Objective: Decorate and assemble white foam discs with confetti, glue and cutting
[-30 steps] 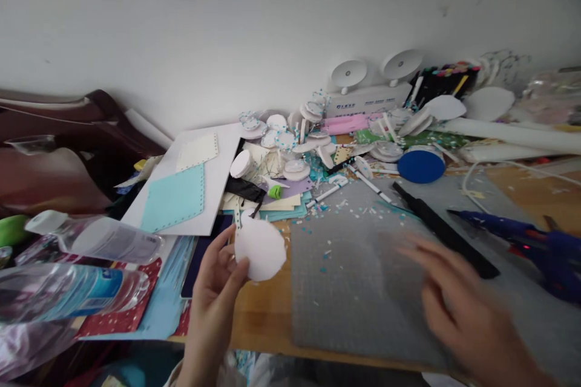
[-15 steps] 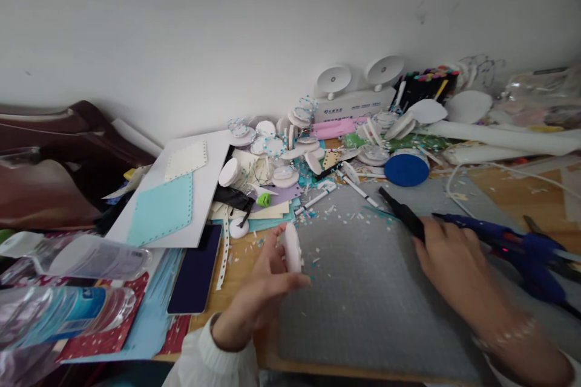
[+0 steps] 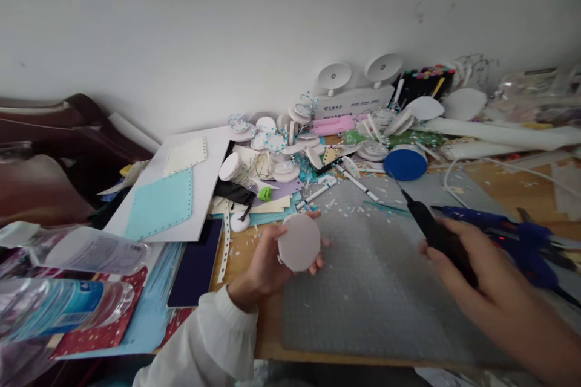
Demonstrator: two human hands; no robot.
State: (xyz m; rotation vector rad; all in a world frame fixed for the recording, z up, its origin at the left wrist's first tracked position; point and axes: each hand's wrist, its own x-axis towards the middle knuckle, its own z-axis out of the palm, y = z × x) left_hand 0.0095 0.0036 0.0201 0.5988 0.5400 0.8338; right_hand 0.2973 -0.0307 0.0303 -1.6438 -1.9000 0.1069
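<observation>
In my left hand (image 3: 267, 260) is a white round disc (image 3: 299, 243), its flat face turned toward me and my fingers around its edge. It is held above the left edge of the grey cutting mat (image 3: 354, 302). My right hand (image 3: 481, 272) grips a black pen-shaped tool (image 3: 438, 233) with a thin, pointed metal tip, aimed up and to the left. The tool is over the right part of the mat, apart from the disc. A blue glue gun (image 3: 508, 236) with a small red light lies just beyond my right hand.
White discs with blue beads (image 3: 275, 142) are heaped near the wall. A blue round lid (image 3: 405, 163), a white two-lamp fixture (image 3: 351, 100) and a marker box (image 3: 426, 87) stand at the back. Left are a dark phone (image 3: 195, 263) and plastic bottles (image 3: 68, 311).
My left hand has turned the disc from edge-on to face me. My right hand has lifted the black tool from the mat, drawn it nearer and pointed its tip up and away.
</observation>
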